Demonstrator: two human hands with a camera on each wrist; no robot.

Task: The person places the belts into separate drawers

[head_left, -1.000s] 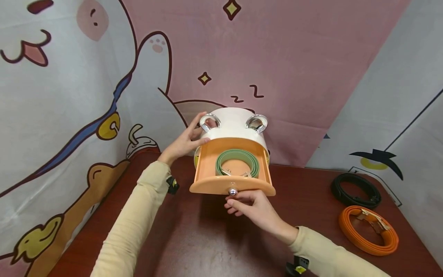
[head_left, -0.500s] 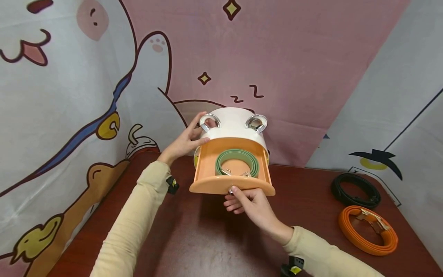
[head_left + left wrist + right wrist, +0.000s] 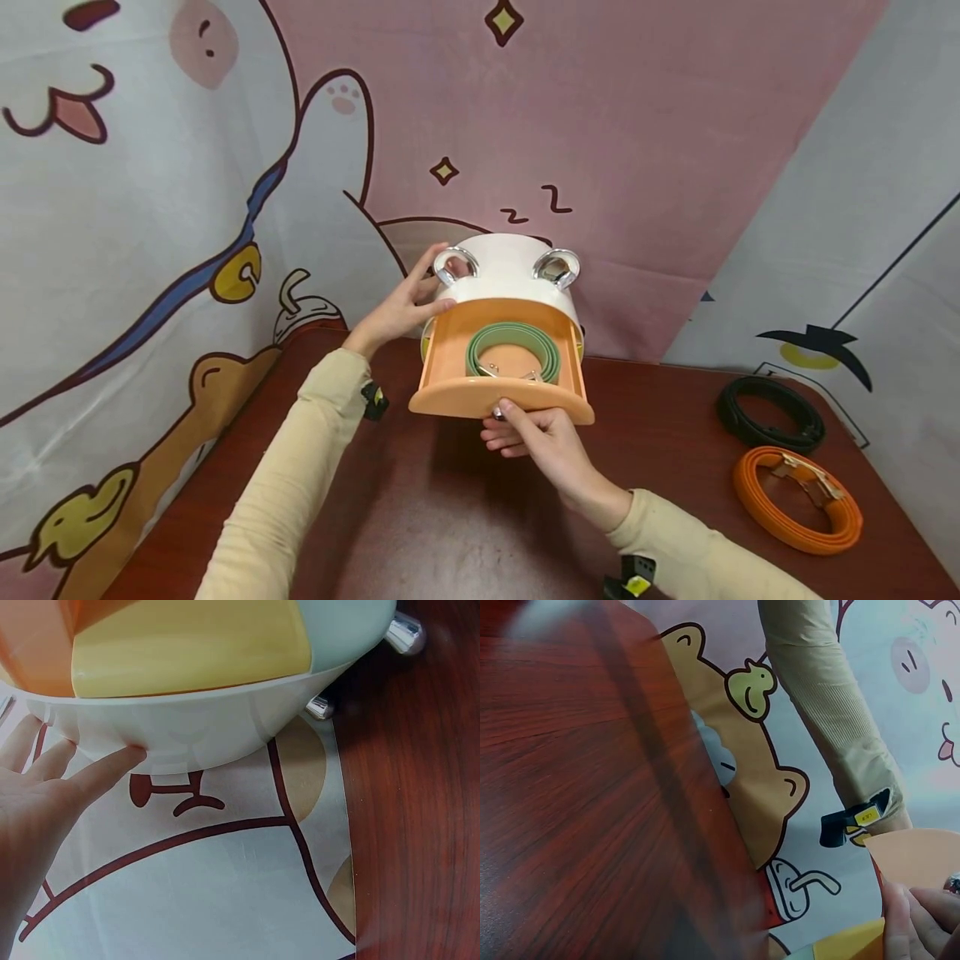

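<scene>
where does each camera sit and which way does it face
Head: worn on the head, facing forward and down at the glossy orange drawer in the white rounded cabinet; left hand, right hand and both cream sleeves show.
Left wrist: worn there, facing the cabinet's yellow panel; part of the left hand shows.
Right wrist: worn there, facing the reddish-brown wooden table and cartoon-printed backdrop; part of the right hand and left sleeve show.
Head and left wrist share the left hand and the cabinet.

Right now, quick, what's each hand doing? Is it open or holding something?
Left hand: open, touching the side of the box.
Right hand: pinching the knob.
</scene>
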